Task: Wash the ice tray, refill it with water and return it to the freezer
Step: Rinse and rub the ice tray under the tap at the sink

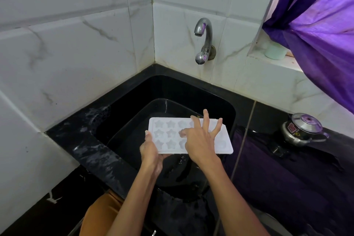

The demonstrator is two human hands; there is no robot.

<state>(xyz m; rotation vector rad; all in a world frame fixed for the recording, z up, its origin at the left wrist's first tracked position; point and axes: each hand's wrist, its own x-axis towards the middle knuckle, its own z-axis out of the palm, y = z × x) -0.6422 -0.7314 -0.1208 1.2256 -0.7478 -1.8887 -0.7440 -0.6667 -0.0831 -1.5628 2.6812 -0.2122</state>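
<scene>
A white ice tray with star-shaped cells is held level above the black sink. My left hand grips the tray's near left corner from below, thumb on its left edge. My right hand lies over the middle of the tray with fingers spread, the thumb and a fingertip touching the cells. It hides the tray's middle cells. The chrome tap on the back wall shows no water running.
A black counter surrounds the sink, wet on the left. A steel kettle sits at the right on a dark purple cloth. A purple curtain hangs at the upper right over a ledge with a pale green cup.
</scene>
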